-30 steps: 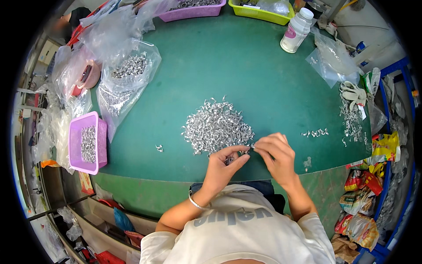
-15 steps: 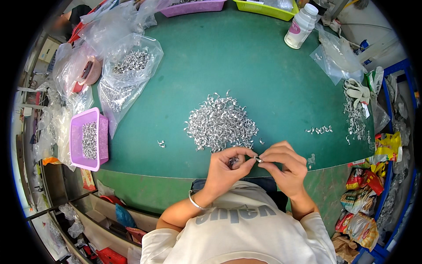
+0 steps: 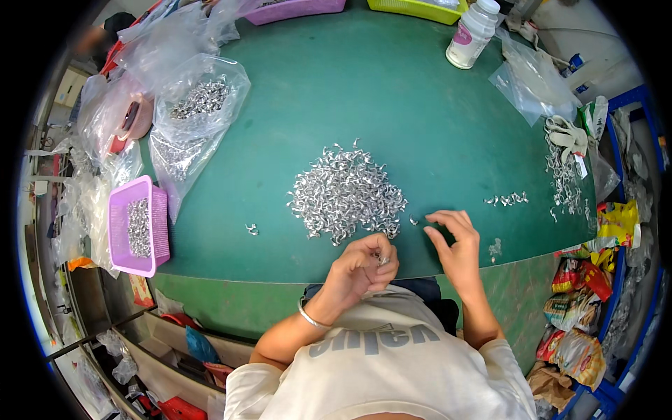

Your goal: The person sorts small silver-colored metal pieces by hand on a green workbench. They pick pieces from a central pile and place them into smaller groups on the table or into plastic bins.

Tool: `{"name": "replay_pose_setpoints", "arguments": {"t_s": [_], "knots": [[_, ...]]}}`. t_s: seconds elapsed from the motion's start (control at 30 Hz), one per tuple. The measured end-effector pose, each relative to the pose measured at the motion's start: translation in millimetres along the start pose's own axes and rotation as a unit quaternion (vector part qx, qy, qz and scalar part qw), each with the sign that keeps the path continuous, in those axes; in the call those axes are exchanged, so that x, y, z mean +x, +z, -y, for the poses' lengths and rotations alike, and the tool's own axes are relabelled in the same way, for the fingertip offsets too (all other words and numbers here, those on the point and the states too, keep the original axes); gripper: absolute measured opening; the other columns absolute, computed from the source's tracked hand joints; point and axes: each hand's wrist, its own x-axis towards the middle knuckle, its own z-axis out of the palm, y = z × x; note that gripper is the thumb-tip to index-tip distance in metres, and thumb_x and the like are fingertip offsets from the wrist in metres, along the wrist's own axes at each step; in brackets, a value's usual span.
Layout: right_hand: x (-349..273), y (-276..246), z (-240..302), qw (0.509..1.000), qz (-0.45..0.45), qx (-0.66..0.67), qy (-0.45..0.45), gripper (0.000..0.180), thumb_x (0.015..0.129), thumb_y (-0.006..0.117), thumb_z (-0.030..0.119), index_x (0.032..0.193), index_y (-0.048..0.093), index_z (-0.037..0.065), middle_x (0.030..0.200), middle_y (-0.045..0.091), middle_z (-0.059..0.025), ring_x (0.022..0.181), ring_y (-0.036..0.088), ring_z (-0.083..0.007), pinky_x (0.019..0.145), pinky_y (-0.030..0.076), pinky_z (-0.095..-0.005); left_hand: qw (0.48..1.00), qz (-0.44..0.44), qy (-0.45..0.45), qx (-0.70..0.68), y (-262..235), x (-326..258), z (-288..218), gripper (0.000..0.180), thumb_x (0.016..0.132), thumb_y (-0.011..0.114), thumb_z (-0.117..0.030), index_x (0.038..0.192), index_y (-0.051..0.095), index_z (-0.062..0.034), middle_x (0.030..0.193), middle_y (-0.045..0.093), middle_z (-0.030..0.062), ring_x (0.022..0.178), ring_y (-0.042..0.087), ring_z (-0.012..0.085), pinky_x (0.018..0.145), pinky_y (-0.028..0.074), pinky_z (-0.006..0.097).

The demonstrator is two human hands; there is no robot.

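A heap of small, curved, silver metal pieces (image 3: 346,192) lies on the green tabletop (image 3: 336,91) in front of me. Just below the heap, my left hand (image 3: 364,266) is curled closed around a few of these metal pieces (image 3: 381,259), mostly hidden by the fingers. My right hand (image 3: 458,241) is held to the right of the heap, thumb and fingers apart with nothing between them. Close to its fingertips lies a single loose metal piece (image 3: 414,220). Farther right, a short row of metal pieces (image 3: 506,199) rests on the table, and a couple more pieces (image 3: 252,229) sit left of the heap.
At the left stand a purple basket (image 3: 164,238) of metal pieces and an open plastic bag (image 3: 189,133) of more. A white bottle (image 3: 472,35), a clear bag (image 3: 535,80), a glove (image 3: 567,134) and chained-looking metal parts (image 3: 563,178) lie along the right side.
My hands, which met at a metal piece, have come apart. The left has curled in with pieces inside; the right has opened and risen slightly toward the loose piece. The view has shifted a little.
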Motion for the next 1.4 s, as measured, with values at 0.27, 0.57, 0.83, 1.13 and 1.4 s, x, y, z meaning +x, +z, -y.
{"name": "replay_pose_setpoints", "arguments": {"t_s": [0.27,0.57,0.83,1.13,1.4], "knots": [[-4.7,23.1,-17.1,0.993,-0.018,-0.084,-0.087,0.016,0.066,0.068,0.002,0.08,0.06,0.003,0.079,0.057,-0.0076,0.074,0.051,-0.0246,0.065,0.038,-0.0321,0.968,-0.19,0.019,0.165,-7.0,5.4,14.1,0.017,0.086,0.048,-0.013,0.088,0.056,0.0013,0.068,0.045,0.0008,0.054,0.037,0.0069,0.043,0.026,0.02],[-21.9,8.7,15.8,0.935,0.081,0.324,0.121,0.01,0.072,0.063,-0.005,0.082,0.063,-0.002,0.076,0.062,-0.0061,0.07,0.053,-0.0122,0.06,0.041,-0.024,0.909,-0.158,0.16,0.35,0.4,10.1,19.0,0.005,0.081,0.06,-0.004,0.085,0.061,-0.0024,0.066,0.045,-0.0056,0.053,0.037,0.0009,0.043,0.026,0.016],[-21.5,1.6,17.7,0.907,0.191,0.345,0.146,0.008,0.075,0.063,-0.001,0.083,0.062,-0.001,0.074,0.06,-0.0063,0.067,0.053,-0.0111,0.061,0.041,-0.0238,0.968,-0.173,-0.081,0.163,4.7,1.9,3.3,0.014,0.085,0.055,-0.012,0.075,0.054,-0.0027,0.06,0.04,-0.0049,0.049,0.031,0.0022,0.041,0.021,0.018],[-1.8,23.4,-1.7,0.998,0.024,0.019,-0.054,0.015,0.072,0.061,-0.001,0.086,0.061,0.001,0.083,0.057,-0.0091,0.075,0.052,-0.0236,0.065,0.04,-0.0305,0.987,-0.129,-0.062,0.077,-0.8,-4.9,8.7,0.019,0.088,0.05,-0.017,0.075,0.049,-0.0027,0.071,0.048,0.0044,0.058,0.046,0.0086,0.044,0.032,0.019],[3.7,31.5,-11.3,0.978,0.085,-0.127,-0.144,0.018,0.071,0.062,0.004,0.089,0.059,0.005,0.089,0.052,-0.0063,0.082,0.047,-0.0236,0.068,0.035,-0.0351,0.992,-0.065,-0.088,0.063,-22.9,-10.7,15.2,0.015,0.088,0.052,-0.015,0.087,0.054,-0.0008,0.07,0.048,0.0043,0.057,0.045,0.0095,0.045,0.032,0.02]]}}
